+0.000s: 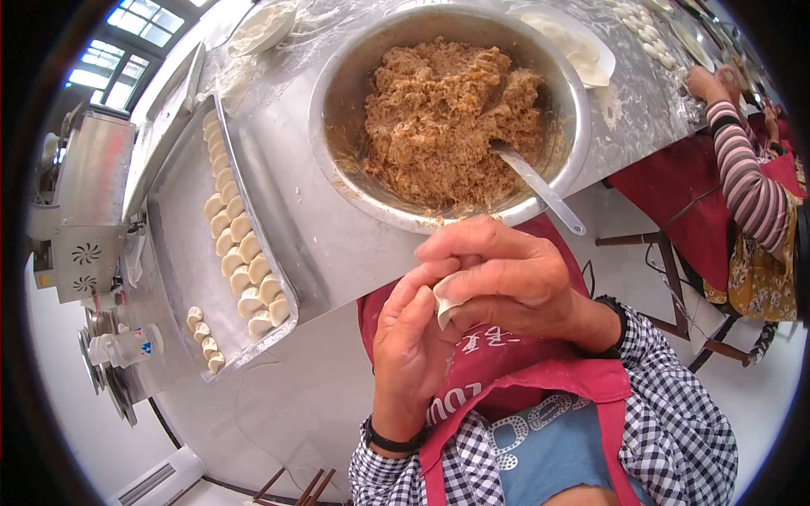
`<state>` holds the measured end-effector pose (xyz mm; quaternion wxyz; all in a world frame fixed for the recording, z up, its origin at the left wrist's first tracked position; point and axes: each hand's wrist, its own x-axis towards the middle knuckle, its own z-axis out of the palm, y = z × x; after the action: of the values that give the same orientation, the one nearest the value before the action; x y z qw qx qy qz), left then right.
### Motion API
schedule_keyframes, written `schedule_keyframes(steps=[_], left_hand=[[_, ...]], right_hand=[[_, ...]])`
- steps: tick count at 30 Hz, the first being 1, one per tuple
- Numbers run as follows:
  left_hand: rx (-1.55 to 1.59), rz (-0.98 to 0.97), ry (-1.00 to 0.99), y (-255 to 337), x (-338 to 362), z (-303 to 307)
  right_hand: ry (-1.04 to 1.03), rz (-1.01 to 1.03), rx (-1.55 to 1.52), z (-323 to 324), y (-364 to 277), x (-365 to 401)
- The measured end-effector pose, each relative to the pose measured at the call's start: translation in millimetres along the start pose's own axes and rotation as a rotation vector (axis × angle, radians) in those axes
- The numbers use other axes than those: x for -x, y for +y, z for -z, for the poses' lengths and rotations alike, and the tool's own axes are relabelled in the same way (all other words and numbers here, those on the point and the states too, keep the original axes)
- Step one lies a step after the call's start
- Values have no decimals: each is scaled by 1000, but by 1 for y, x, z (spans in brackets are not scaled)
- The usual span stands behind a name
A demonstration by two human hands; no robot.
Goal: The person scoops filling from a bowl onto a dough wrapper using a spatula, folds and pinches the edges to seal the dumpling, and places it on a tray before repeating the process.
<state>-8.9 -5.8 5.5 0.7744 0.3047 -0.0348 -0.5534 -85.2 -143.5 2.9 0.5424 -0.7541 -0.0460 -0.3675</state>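
Between my two hands, a pale dumpling [442,305] shows at the fingertips, mostly covered by fingers. My left hand [407,358] supports it from the left with fingers pressed together. From the other side, my right hand [515,274] curls its fingers and thumb around the dough edge. Just beyond the hands stands a large metal bowl [325,160] of brown minced filling [447,118]. A metal spoon [540,187] rests in the filling, its handle over the near rim. To the left, a metal tray [181,253] bears rows of folded dumplings [240,226].
A white dish of flour [261,29] sits at the back left. Behind the bowl's right side is a white dish [574,42] of dough wrappers. Small dough pieces [645,34] lie farther right, near a co-worker's hands [709,83]. The metal table [363,257] ends before me.
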Motion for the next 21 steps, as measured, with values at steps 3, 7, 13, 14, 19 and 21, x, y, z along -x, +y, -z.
schedule_keyframes(steps=[3,7,13,14,19,21], left_hand=[[9,-13,12,0,0,-4],[17,-16,51,-1,0,-5],[35,-7,3,2,-1,-2],[61,-9,-35,2,-1,-1],[92,4,31,1,-1,-2],[92,-6,11,0,-1,1]], right_hand=[[32,3,-89,-2,3,4],[-32,135,-24,2,12,0],[72,-21,-35,-4,1,-3],[27,62,-3,-1,4,-4],[-60,155,20,1,10,-3],[-44,145,42,-1,9,-3]])
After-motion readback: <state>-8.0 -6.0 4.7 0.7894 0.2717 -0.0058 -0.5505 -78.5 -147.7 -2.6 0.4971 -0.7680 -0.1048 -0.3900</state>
